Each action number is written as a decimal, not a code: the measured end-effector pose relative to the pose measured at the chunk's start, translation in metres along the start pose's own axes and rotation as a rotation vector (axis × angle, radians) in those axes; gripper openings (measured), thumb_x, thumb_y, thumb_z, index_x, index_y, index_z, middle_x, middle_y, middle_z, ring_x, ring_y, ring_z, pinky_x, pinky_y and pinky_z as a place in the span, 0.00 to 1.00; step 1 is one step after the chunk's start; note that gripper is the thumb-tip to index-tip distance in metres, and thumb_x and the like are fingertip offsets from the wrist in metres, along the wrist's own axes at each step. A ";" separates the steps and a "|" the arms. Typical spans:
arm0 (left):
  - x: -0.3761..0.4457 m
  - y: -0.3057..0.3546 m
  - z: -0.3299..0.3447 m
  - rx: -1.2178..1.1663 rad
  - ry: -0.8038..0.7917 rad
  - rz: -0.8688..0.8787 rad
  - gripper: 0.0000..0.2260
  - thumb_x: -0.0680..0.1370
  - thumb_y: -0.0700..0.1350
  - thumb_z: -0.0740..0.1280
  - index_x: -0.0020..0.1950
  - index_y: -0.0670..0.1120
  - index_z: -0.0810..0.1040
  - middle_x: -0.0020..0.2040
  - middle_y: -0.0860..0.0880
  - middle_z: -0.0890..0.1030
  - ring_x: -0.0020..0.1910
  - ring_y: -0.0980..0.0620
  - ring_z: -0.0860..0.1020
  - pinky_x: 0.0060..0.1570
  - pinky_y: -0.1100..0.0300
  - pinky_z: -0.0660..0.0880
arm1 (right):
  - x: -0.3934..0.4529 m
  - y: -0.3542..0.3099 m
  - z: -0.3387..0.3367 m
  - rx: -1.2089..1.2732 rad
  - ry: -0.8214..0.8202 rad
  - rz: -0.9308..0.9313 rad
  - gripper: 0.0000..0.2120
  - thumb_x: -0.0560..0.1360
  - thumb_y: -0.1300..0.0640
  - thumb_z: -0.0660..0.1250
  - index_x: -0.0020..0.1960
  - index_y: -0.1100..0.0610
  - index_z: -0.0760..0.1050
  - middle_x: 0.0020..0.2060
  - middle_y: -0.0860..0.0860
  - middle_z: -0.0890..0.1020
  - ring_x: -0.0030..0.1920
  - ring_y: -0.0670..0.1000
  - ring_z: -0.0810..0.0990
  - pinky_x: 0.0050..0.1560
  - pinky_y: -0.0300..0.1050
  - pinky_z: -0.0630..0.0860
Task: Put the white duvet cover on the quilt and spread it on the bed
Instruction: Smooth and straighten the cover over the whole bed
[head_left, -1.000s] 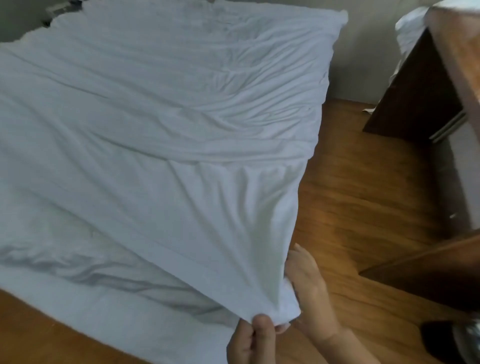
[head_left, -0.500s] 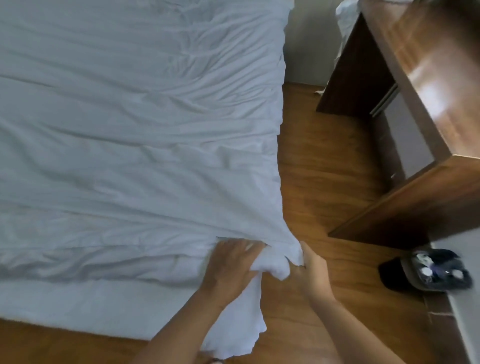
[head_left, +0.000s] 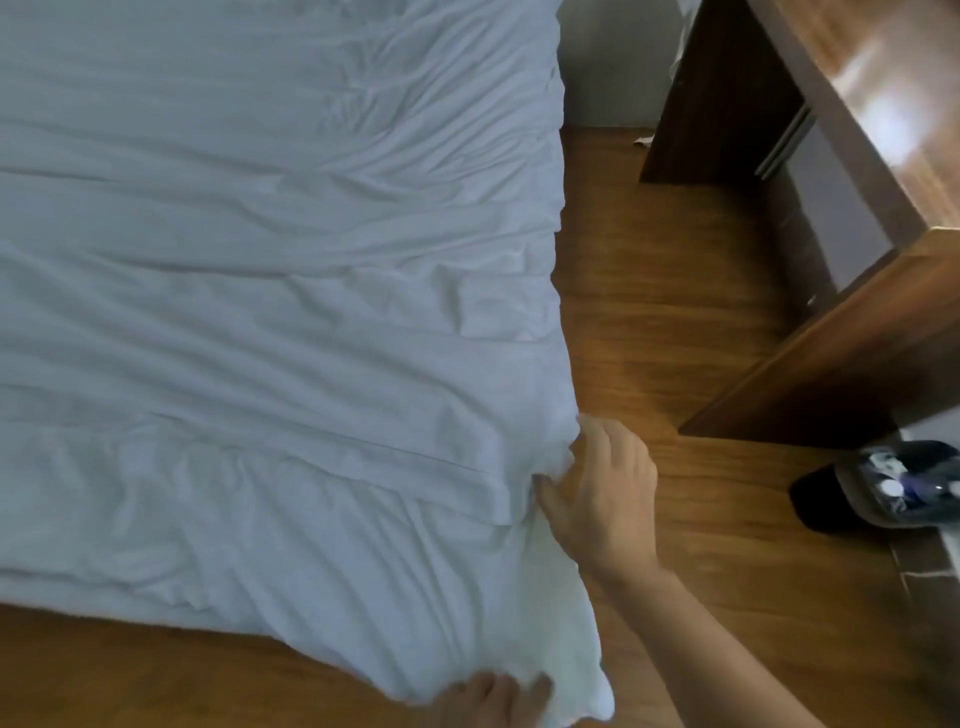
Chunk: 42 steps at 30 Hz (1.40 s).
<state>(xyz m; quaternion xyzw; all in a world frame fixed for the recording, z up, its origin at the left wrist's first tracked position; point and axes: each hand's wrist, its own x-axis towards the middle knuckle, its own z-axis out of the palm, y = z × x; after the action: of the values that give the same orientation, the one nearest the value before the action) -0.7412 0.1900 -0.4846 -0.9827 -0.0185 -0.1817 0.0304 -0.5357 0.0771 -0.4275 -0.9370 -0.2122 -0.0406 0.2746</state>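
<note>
Right hand (head_left: 605, 499) lies against the side edge of the white duvet cover (head_left: 270, 322), thumb pinching a fold; my left hand (head_left: 491, 699), bottom centre, grips the hanging corner. Wrinkled cloth fills the frame's left, with bare wooden floor (head_left: 675, 322) open right of its edge.

Wooden plank floor (head_left: 649, 291) right of bed. Dark-brown wooden cabinet (head_left: 852, 218) along right wall, top glossy. Black tray (head_left: 893, 488) of small items near its corner.

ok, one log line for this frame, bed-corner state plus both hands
duvet cover: spread, wrinkled | left hand: holds corner hem | right hand: at side edge
</note>
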 end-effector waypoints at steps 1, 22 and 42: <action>-0.006 0.001 0.004 0.050 0.121 0.009 0.10 0.75 0.59 0.64 0.44 0.56 0.67 0.36 0.57 0.63 0.31 0.59 0.61 0.33 0.63 0.60 | 0.010 -0.006 0.003 -0.044 -0.013 -0.098 0.34 0.70 0.44 0.74 0.71 0.54 0.70 0.63 0.53 0.75 0.63 0.56 0.73 0.61 0.55 0.72; 0.022 -0.057 -0.030 -0.250 -0.129 -0.025 0.04 0.72 0.46 0.62 0.44 0.52 0.67 0.24 0.53 0.73 0.19 0.53 0.72 0.18 0.65 0.67 | -0.050 0.045 -0.018 0.183 -0.417 -0.449 0.16 0.74 0.63 0.64 0.33 0.53 0.61 0.28 0.46 0.66 0.31 0.49 0.65 0.36 0.51 0.67; -0.036 0.041 -0.069 -0.374 -0.133 0.025 0.17 0.59 0.38 0.75 0.37 0.49 0.70 0.31 0.52 0.68 0.27 0.50 0.67 0.24 0.59 0.63 | -0.109 0.054 0.002 0.207 -0.355 -0.229 0.17 0.67 0.67 0.71 0.50 0.50 0.74 0.42 0.44 0.78 0.44 0.48 0.76 0.55 0.54 0.77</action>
<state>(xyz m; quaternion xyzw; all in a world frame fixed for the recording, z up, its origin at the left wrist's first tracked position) -0.7975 0.1438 -0.4356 -0.9812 0.0256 -0.1161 -0.1519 -0.6121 -0.0039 -0.4776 -0.8660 -0.3651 0.1157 0.3214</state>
